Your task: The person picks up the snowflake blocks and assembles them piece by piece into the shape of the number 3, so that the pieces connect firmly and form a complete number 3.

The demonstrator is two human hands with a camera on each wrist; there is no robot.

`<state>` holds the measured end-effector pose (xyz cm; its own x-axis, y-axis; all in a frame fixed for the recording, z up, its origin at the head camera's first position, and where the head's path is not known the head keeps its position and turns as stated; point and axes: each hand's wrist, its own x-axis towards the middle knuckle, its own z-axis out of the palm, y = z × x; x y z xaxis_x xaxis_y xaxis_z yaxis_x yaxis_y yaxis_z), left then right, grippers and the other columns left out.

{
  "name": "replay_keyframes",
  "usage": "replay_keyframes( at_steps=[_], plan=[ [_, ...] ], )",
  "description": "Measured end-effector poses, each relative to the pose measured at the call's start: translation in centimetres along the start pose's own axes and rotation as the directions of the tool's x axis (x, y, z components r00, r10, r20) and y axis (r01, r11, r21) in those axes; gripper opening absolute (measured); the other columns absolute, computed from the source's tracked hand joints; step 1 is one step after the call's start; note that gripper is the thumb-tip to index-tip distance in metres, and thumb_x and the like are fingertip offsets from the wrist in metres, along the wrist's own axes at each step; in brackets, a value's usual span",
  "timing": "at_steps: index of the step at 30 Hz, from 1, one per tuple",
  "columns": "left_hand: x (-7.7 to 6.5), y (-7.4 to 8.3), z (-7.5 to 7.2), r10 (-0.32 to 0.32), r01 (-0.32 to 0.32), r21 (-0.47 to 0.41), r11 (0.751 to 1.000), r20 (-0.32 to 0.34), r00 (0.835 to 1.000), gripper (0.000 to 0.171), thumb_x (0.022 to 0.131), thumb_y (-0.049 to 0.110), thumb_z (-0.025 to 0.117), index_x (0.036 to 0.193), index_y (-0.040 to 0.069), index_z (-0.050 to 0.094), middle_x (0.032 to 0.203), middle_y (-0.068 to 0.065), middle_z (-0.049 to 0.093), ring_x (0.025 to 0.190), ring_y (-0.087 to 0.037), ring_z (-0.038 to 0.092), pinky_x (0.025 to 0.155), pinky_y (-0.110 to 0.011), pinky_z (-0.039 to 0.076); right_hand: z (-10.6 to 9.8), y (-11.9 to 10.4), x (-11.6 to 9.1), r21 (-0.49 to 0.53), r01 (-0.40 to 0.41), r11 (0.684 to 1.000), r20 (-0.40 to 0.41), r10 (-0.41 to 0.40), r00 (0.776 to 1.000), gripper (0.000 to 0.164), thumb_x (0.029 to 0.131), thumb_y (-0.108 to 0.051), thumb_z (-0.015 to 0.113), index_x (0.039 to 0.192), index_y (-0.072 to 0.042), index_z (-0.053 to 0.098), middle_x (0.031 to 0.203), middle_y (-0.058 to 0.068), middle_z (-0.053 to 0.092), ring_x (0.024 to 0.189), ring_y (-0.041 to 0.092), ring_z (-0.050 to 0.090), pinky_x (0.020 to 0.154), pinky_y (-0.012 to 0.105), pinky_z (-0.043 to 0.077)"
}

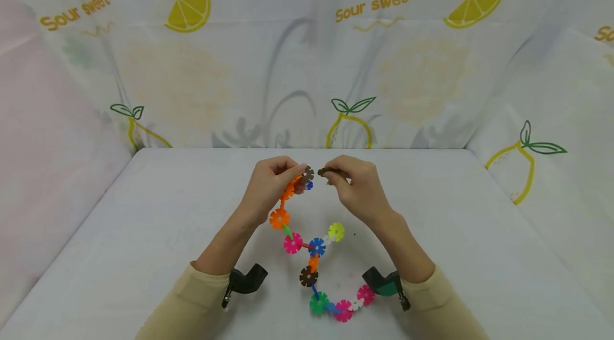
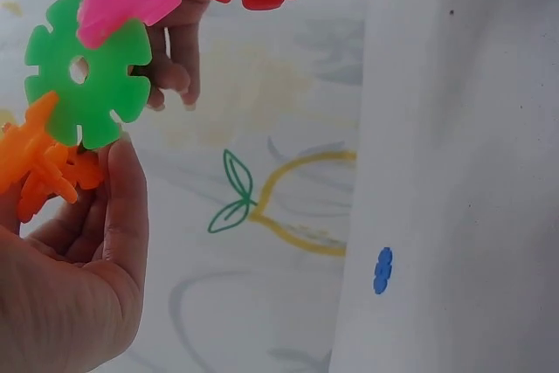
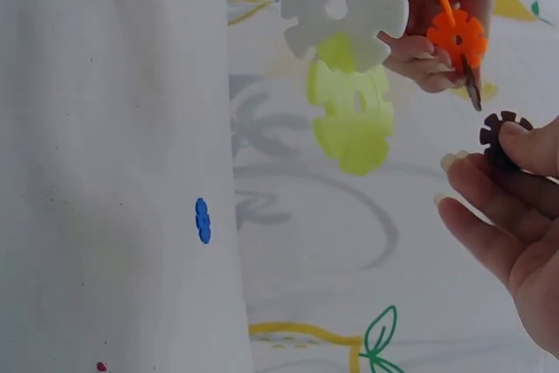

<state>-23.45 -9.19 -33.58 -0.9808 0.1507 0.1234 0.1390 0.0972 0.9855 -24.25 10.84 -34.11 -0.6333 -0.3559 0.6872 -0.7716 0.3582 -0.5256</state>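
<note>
A chain of interlocking notched plastic discs hangs from my left hand point(image 1: 261, 191), whose fingers pinch it near its upper end. A brown disc point(image 1: 309, 173) sticks out past the left fingertips, joined to orange discs point(image 1: 280, 218). Between finger and thumb, my right hand point(image 1: 360, 188) pinches a separate dark brown disc point(image 3: 493, 133), a small gap from the chain's brown one. Lower down, the chain has a green disc point(image 2: 52, 85), a pink disc point(image 1: 293, 243), a blue disc point(image 1: 317, 247) and a side branch ending in a yellow disc point(image 1: 337, 232).
A loose blue disc point(image 2: 383, 270) is on the white table point(image 1: 144, 233), beyond the hands. The chain's lower branch runs through a brown disc point(image 1: 308, 276) and a green disc point(image 1: 318, 304) to pink discs point(image 1: 343, 310) by the right wrist camera point(image 1: 384, 282). A lemon-print cloth point(image 1: 297, 63) stands behind.
</note>
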Motion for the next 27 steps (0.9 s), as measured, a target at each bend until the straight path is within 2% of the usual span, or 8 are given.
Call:
replay_keyframes(
  at_steps=[5,14,20,27],
  plan=[
    [-0.05,-0.04,0.08,-0.001,0.001,-0.037,0.999,0.007,1.0,0.026,0.096,0.022,0.064,0.09,-0.004,0.066,0.081,-0.008,0.068,0.067,-0.018,0.067,0.07,-0.029,0.06,-0.31,-0.11,0.06,0.063,-0.053,0.997,0.01,0.053,0.999,0.01,0.091,0.007,0.064,0.093,0.001,0.072,0.087,0.011,0.075,0.066,0.018,0.07,0.065,0.024,0.058],
    [-0.14,0.16,0.14,0.001,-0.001,-0.065,0.998,0.01,1.0,0.027,0.097,0.023,0.064,0.092,-0.003,0.066,0.08,-0.007,0.069,0.068,-0.018,0.066,0.073,-0.029,0.06,-0.21,-0.24,0.01,0.048,-0.07,0.996,0.017,0.069,0.997,0.01,0.09,0.003,0.066,0.095,-0.002,0.073,0.087,0.008,0.073,0.066,0.014,0.062,0.064,0.023,0.056],
    [-0.19,0.48,-0.02,-0.004,0.005,-0.072,0.997,0.006,1.0,0.026,0.097,0.022,0.064,0.093,-0.004,0.066,0.08,-0.005,0.068,0.066,-0.017,0.066,0.073,-0.028,0.06,-0.09,-0.3,-0.08,0.101,-0.159,0.982,0.067,0.153,0.986,0.009,0.091,0.001,0.067,0.097,-0.003,0.072,0.085,0.009,0.072,0.064,0.014,0.06,0.062,0.024,0.055],
    [-0.12,0.53,-0.16,-0.003,0.003,-0.081,0.997,0.001,1.0,0.026,0.097,0.021,0.064,0.093,-0.004,0.066,0.08,-0.005,0.068,0.067,-0.016,0.067,0.073,-0.028,0.06,0.09,-0.32,-0.08,0.174,-0.292,0.94,0.112,0.276,0.955,0.01,0.09,-0.002,0.069,0.098,-0.004,0.064,0.081,0.014,0.072,0.062,0.019,0.063,0.06,0.027,0.056]
  ],
)
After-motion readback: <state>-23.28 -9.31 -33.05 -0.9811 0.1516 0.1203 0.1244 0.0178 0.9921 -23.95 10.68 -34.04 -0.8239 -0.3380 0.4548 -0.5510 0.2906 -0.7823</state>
